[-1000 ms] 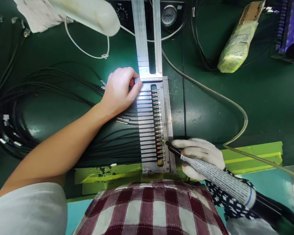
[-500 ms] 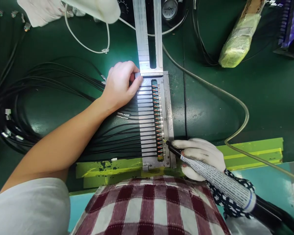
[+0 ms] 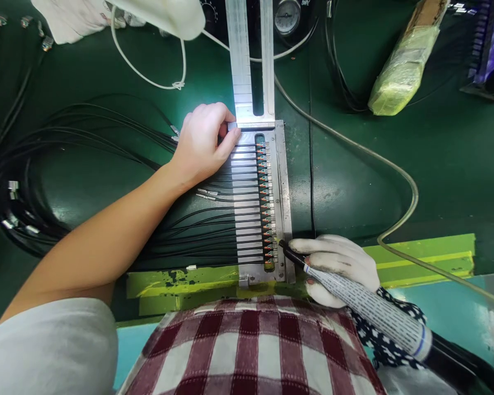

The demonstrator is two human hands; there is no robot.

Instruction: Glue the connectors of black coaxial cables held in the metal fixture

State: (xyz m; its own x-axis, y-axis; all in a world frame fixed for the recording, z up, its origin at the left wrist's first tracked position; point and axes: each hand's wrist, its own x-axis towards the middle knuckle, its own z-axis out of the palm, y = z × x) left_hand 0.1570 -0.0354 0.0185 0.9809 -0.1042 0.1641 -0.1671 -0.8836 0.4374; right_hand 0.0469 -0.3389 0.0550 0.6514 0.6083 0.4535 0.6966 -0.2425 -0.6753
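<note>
My left hand (image 3: 206, 137), bare, pinches the upper left corner of a flat metal fixture (image 3: 247, 269) between thumb and fingers. Thin black cables (image 3: 214, 241) run in from the left and lie side by side across the fixture. Their stripped ends meet a column of small connectors (image 3: 267, 206) with orange-coloured wires, set along a slot. In a white, stained glove, my right hand (image 3: 341, 263) closes around a pen-shaped tool (image 3: 362, 302) with a printed white barrel and black ends. Its fine tip is at the lower connectors; contact cannot be made out.
A slotted metal bar (image 3: 242, 66) meets the fixture's far edge. Coiled cables (image 3: 8, 219) lie at left. A pale hose (image 3: 354, 141) winds across the green table. At the back are a gauge (image 3: 287, 16), a white lamp-like part (image 3: 168, 13) and a film-wrapped block (image 3: 403, 71).
The tool's tip and my right hand have shifted very slightly toward me along the connector column. My left hand keeps the same grip on the fixture.
</note>
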